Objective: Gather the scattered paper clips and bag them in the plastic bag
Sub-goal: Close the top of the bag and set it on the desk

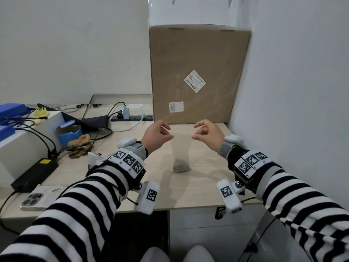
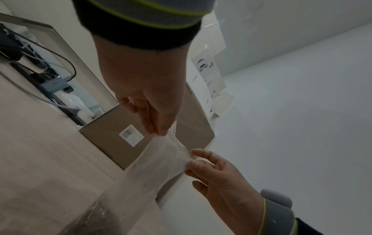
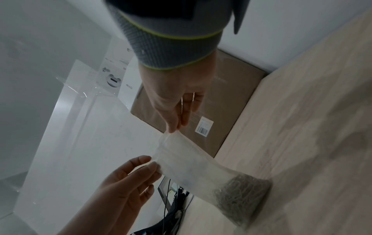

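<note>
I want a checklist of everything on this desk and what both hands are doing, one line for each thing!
Surface: pale wooden desk; no loose clips seen on it.
Job's things: clear plastic bag upright, bottom on the desk; paper clips heaped in its bottom.
Clutter: cardboard box behind the bag; phone at the near left edge; brown gloves; black power brick.
Grippers: left hand and right hand each pinch a top corner of the bag, holding its mouth stretched between them.
Cables: black leads across the left side; power strip at the back.
Surroundings: white walls behind and to the right.
</note>
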Demonstrator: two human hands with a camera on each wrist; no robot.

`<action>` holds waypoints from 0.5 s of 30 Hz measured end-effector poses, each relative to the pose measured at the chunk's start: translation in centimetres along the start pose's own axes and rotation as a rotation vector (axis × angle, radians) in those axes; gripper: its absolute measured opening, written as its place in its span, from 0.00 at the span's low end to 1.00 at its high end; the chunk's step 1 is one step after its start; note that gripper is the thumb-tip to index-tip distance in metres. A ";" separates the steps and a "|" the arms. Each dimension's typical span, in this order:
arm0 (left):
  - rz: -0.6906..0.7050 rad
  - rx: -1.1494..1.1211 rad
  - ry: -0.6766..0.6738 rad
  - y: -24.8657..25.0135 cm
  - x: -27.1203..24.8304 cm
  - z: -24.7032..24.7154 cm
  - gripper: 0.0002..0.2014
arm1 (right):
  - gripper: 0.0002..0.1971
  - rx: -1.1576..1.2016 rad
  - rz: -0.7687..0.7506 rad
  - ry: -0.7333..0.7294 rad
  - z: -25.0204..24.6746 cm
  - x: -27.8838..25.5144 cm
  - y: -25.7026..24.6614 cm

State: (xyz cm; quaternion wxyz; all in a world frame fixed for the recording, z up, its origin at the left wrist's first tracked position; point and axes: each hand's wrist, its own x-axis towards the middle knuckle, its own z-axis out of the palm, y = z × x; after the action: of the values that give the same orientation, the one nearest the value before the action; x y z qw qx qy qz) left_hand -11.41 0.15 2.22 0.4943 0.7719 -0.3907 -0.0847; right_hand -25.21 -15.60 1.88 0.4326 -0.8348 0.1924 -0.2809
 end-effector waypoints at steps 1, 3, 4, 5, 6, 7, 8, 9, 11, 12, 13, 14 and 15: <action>-0.015 -0.036 0.002 -0.1 0.0 0.0 0.10 | 0.15 0.017 0.007 -0.001 0.1 0.0 0.1; -0.032 -0.107 -0.007 -0.1 0.0 -0.1 0.11 | 0.16 0.032 0.015 0.023 0.2 0.2 0.4; -0.043 -0.139 -0.017 -0.2 0.0 -0.2 0.12 | 0.17 0.030 0.019 0.040 0.3 0.3 0.6; -0.052 -0.162 -0.026 -0.2 0.0 -0.3 0.13 | 0.18 0.024 0.023 0.056 0.4 0.5 0.8; -0.056 -0.176 -0.030 -0.3 0.0 -0.3 0.14 | 0.18 0.014 0.026 0.068 0.5 0.6 0.9; -0.056 -0.184 -0.029 -0.2 -0.1 -0.3 0.14 | 0.18 0.007 0.027 0.076 0.6 0.6 1.0; -0.053 -0.190 -0.025 -0.2 -0.1 -0.2 0.15 | 0.18 -0.001 0.026 0.084 0.8 0.7 1.0; -0.050 -0.192 -0.018 -0.2 -0.1 0.0 0.15 | 0.18 -0.011 0.025 0.090 0.9 0.8 1.0; -0.043 -0.183 -0.001 -0.2 0.0 0.4 0.15 | 0.17 -0.023 0.021 0.092 1.3 1.0 0.9; -0.043 -0.175 0.007 -0.2 0.1 0.6 0.16 | 0.16 -0.021 0.022 0.094 1.5 1.0 0.8; -0.048 -0.174 0.012 -0.3 0.1 0.7 0.16 | 0.15 -0.009 0.030 0.100 1.6 1.1 1.0; -0.054 -0.184 0.015 -0.4 0.1 0.8 0.16 | 0.13 0.008 0.041 0.110 1.6 1.1 1.1; -0.055 -0.201 0.015 -0.4 0.1 0.8 0.16 | 0.13 0.034 0.051 0.119 1.6 1.1 1.3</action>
State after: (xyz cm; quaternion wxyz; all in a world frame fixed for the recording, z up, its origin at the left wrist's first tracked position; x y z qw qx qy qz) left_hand -11.51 -0.40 1.49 0.5694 0.7296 -0.3552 -0.1313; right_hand -23.47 -15.98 0.40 0.4416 -0.8040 0.2344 -0.3220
